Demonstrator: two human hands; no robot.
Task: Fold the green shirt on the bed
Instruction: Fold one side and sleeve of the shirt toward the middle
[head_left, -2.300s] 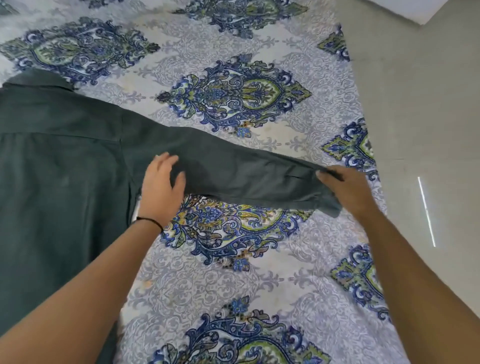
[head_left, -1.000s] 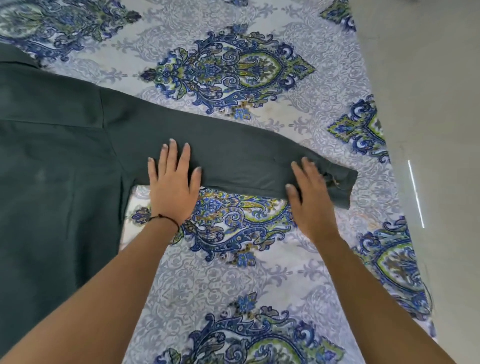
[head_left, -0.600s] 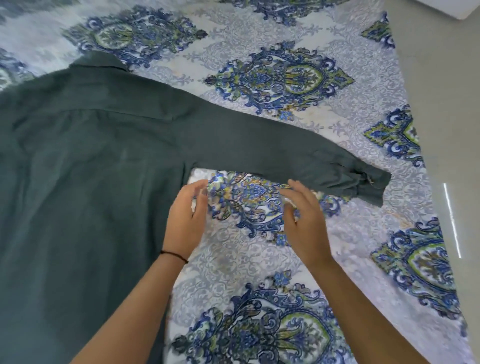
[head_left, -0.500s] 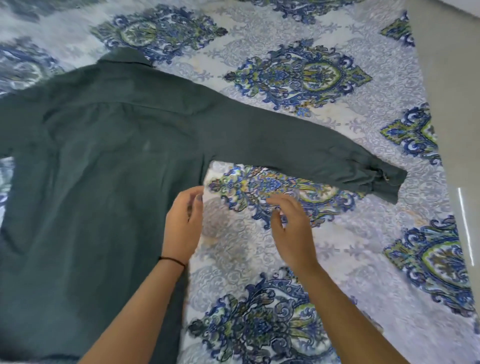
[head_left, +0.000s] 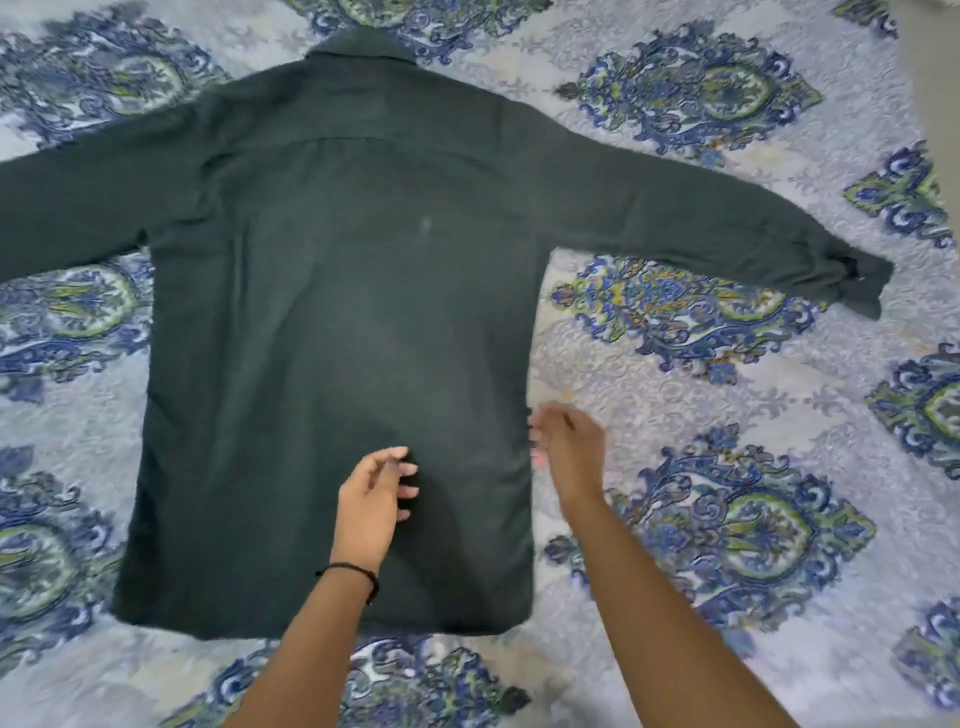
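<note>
Both hands have left the right sleeve (head_left: 727, 228). Left hand (head_left: 371, 499) hovers open over the green shirt (head_left: 337, 338) near its hem; right hand (head_left: 569, 447) open beside its right edge. Shirt lies flat, back up, on the bed (head_left: 727, 415), sleeves spread: folding not begun.

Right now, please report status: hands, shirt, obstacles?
Left hand open over shirt. Right hand open at its side edge. Shirt flat, sleeves spread, unfolded. Nothing in the way.
</note>
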